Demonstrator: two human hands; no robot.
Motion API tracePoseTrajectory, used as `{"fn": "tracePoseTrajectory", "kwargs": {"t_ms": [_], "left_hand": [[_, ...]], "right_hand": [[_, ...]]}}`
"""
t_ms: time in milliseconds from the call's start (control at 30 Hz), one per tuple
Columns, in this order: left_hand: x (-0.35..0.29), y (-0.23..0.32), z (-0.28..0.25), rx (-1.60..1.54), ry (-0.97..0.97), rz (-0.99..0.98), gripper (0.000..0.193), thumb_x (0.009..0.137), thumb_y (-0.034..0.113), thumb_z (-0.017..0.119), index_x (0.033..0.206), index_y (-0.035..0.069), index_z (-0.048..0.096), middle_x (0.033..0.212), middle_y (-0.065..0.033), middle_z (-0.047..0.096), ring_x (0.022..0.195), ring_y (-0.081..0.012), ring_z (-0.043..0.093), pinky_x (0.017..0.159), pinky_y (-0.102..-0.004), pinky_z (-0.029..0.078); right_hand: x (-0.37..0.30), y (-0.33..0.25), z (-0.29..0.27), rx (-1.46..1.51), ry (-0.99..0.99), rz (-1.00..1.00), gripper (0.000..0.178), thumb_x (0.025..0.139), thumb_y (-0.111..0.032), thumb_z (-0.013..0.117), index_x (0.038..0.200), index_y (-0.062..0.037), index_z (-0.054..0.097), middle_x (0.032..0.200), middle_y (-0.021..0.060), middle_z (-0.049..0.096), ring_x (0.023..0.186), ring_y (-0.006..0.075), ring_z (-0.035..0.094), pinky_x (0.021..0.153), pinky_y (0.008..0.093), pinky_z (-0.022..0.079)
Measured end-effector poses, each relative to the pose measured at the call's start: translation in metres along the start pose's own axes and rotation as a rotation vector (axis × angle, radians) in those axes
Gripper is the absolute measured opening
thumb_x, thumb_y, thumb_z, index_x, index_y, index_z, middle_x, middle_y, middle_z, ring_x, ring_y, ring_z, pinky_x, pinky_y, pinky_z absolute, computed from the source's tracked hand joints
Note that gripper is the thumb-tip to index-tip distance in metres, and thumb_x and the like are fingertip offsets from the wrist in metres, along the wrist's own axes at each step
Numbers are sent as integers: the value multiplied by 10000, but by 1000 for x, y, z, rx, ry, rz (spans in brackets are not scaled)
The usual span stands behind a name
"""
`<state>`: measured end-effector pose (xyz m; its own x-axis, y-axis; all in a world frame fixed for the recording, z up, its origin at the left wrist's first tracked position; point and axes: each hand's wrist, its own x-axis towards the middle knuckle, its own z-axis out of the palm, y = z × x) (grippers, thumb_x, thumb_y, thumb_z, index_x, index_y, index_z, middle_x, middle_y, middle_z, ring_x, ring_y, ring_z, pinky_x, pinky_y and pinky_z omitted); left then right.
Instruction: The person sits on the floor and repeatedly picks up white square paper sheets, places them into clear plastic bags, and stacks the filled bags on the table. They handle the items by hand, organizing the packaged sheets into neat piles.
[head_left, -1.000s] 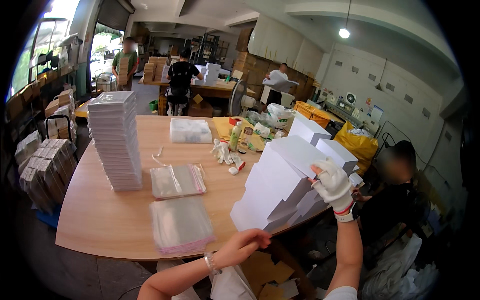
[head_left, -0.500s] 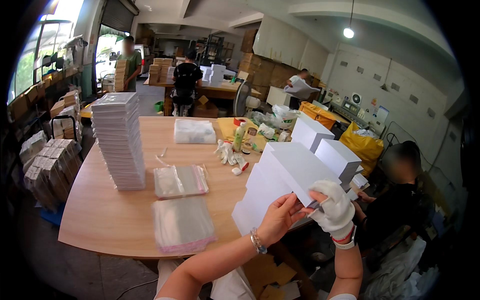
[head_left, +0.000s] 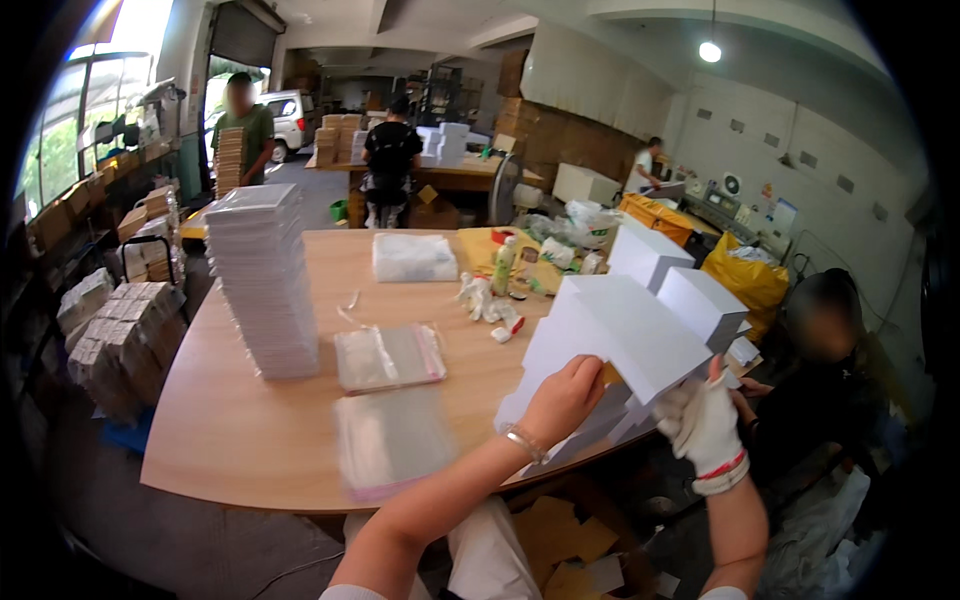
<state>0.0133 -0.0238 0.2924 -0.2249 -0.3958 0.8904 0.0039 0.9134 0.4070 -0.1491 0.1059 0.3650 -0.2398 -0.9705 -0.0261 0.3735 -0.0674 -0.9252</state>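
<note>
White paper stacks (head_left: 640, 325) rise in steps at the table's right side, with the top layer tilted and jutting out toward me. My bare left hand (head_left: 568, 400), wearing a bracelet, is closed at the left side of this layer. A small yellowish patch shows beside its knuckles; the fingertips are hidden. My right hand (head_left: 703, 428) wears a white glove with the thumb tip bare. Its fingers meet the layer's near edge from below, while the thumb points up by the corner. Motion blurs the glove a little.
Clear plastic bags (head_left: 390, 435) lie in piles on the wooden table (head_left: 250, 440). A tall wrapped stack (head_left: 262, 290) stands at left. Beyond are gloves (head_left: 485, 300) and a bottle (head_left: 503, 265). A seated co-worker (head_left: 825, 370) is close at right; an open carton (head_left: 570, 535) sits below.
My view has shifted, moving the table rightward. The top paper layer now tilts and shows a gap below. My hands have moved apart, and the right thumb has come up.
</note>
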Motion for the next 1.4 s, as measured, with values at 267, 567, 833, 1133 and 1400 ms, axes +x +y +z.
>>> {"fn": "tracePoseTrajectory", "kwargs": {"t_ms": [267,567,833,1133,1400], "left_hand": [[-36,-6,3,-8,-139,78,188,772,13,540,949,24,476,701,-118,497,614,-285,539,529,-359,450],[-272,-63,14,137,-899,-496,164,849,154,426,941,19,449,808,-191,564,756,-343,587,628,-424,489],[-257,-122,-101,929,-584,-538,154,723,102,534,845,14,567,805,-125,533,791,-306,534,668,-374,478],[-270,-158,-135,720,-489,-548,177,750,84,522,902,4,564,839,-130,557,830,-308,536,749,-384,453],[-242,-127,-148,1007,-112,-529,277,792,216,569,975,11,537,871,-194,597,847,-324,564,721,-380,469]], "right_hand": [[4,-7,13,-78,122,-327,356,858,-284,503,1151,-82,481,1090,55,541,963,166,549,745,295,462],[-62,100,-21,-591,62,-530,491,880,-303,468,1238,19,370,1146,116,494,1033,202,504,872,339,415],[-30,225,-37,-452,-198,16,554,834,-385,532,1202,18,438,1059,84,544,955,152,509,835,284,396],[34,302,-9,-88,-273,569,291,843,-277,510,1052,-76,493,653,-8,479,460,61,393,389,213,315],[55,315,15,-41,133,600,176,806,-275,535,884,-119,521,631,-26,454,443,66,341,387,216,275]]}}
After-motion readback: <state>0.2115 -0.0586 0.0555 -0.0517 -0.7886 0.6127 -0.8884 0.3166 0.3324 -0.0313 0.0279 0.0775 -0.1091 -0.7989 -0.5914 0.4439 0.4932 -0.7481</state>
